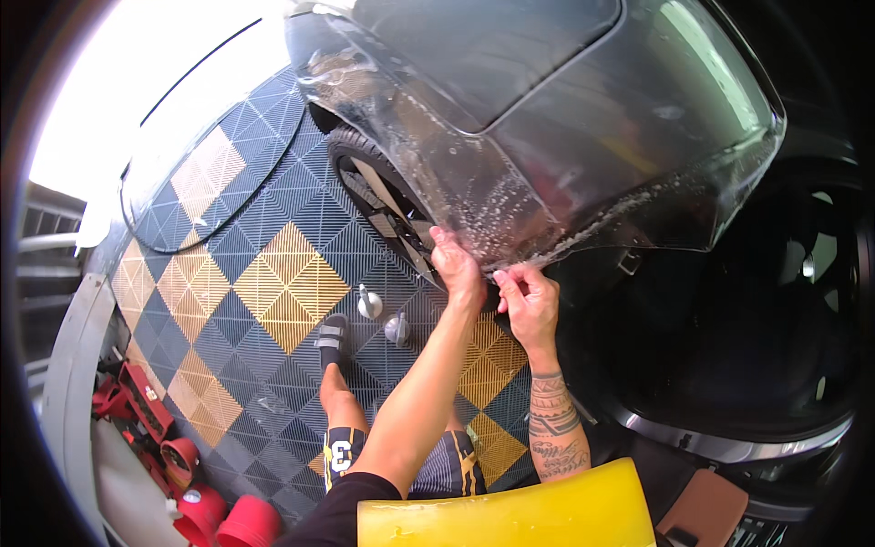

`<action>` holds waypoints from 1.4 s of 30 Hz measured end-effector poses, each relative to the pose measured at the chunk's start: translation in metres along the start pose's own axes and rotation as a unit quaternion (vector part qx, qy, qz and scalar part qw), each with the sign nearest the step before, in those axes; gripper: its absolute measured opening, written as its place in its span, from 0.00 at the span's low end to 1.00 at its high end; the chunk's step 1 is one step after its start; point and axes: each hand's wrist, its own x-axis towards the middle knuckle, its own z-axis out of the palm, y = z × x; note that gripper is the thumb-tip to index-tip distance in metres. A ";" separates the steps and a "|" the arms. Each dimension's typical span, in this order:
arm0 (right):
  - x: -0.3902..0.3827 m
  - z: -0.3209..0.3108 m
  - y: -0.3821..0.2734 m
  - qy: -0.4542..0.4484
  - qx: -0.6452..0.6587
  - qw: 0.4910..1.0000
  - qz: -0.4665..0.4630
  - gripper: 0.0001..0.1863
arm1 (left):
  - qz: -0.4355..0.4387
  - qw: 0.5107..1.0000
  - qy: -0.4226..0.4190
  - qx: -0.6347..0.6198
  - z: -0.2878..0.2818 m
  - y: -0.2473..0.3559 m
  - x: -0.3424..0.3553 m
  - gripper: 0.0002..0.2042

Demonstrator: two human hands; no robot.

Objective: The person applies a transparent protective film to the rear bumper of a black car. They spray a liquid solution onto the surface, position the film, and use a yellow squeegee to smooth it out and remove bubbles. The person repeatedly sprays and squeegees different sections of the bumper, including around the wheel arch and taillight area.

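Note:
A dark grey car body panel (547,109) fills the upper middle, with clear film (492,210) spotted with droplets along its lower part and sticking out past the edge. My left hand (453,260) grips the film's lower left edge beside the wheel (374,182). Just right of it, my tattooed right hand (524,301) pinches the same edge between thumb and fingers. Two small bottles (369,304) stand on the floor below the wheel.
A tiled floor (290,287) carries a black hose (210,239). Red buckets (246,521) line the left edge. At the right is a black glossy surface (711,337). A yellow padded piece (501,520) sits at the bottom, near my legs and sandalled foot.

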 end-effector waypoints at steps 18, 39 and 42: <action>-0.002 -0.010 0.017 -0.014 0.011 1.000 0.024 0.06 | 0.064 0.989 0.009 0.135 0.002 -0.012 -0.004 0.30; 0.006 -0.008 0.016 0.062 -0.126 0.989 -0.036 0.08 | 0.126 0.980 0.022 0.153 0.015 -0.025 -0.001 0.28; -0.002 -0.021 0.016 0.020 -0.161 0.986 0.044 0.09 | 0.133 0.975 0.030 0.176 0.017 -0.034 -0.004 0.27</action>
